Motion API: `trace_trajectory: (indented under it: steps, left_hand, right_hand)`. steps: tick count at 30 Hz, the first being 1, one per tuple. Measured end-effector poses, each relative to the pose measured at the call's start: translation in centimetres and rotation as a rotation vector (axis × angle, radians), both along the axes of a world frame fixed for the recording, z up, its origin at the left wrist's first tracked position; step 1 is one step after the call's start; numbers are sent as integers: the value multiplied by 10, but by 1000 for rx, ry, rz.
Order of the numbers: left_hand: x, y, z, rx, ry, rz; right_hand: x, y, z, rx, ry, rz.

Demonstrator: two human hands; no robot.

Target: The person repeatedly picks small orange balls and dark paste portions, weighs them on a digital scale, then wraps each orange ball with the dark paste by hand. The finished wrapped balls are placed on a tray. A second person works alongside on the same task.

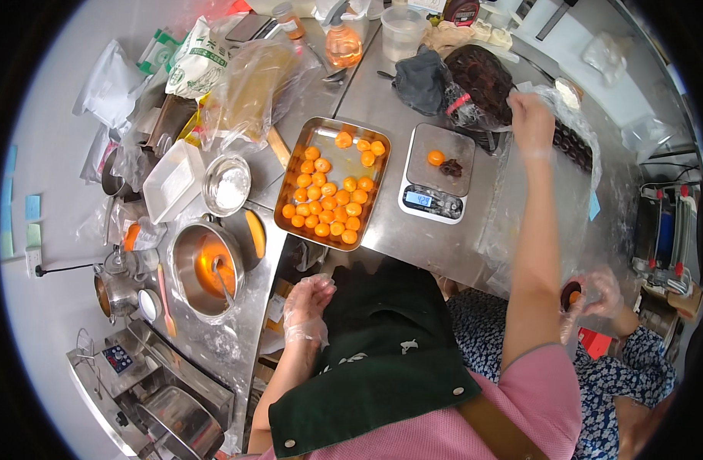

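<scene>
My right hand (532, 126), in a clear glove, is raised beside a dark reddish-brown mass of paste (480, 77) in plastic. Its fingers are closed; whatever they may hold is hidden. My left hand (308, 307), also gloved, hangs by the table's front edge, fingers loosely bent and apart, with nothing visible in it. Between the hands stands a white digital scale (458, 141) carrying one orange egg yolk (435, 157) and a small dark lump of paste (451, 168). To its left, a metal tray (322, 132) holds many orange yolks (328, 188).
On the right, a co-worker's gloved hands (601, 293) hold dark paste with something orange. Dark balls (572, 147) lie in plastic behind. On the left are a pot (184, 264) of orange liquid with a spoon, a metal bowl (227, 185) and a white container (173, 180). A spray bottle (343, 44) stands far back.
</scene>
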State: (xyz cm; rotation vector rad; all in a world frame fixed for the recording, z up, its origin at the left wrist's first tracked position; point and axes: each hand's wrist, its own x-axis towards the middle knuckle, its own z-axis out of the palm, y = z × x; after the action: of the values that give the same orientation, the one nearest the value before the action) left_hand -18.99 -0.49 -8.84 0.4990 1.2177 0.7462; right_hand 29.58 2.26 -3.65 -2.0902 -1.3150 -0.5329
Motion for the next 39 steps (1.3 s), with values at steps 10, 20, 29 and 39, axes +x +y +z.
trace_trajectory:
  steps: [10, 20, 29, 39]
  left_hand:
    - [-3, -7, -4, -7, 22, 36]
    - [5, -6, -1, -18, 17, 29]
    - [-6, -7, -5, -21, 52, 74]
    - [5, -4, -7, -67, 37, 14]
  right_hand:
    - [43, 46, 11, -824, 291, -83]
    - [46, 62, -26, -653, 132, -125]
    - [73, 33, -48, -89, 175, -191]
    - [-54, -45, -93, 69, 984, 208]
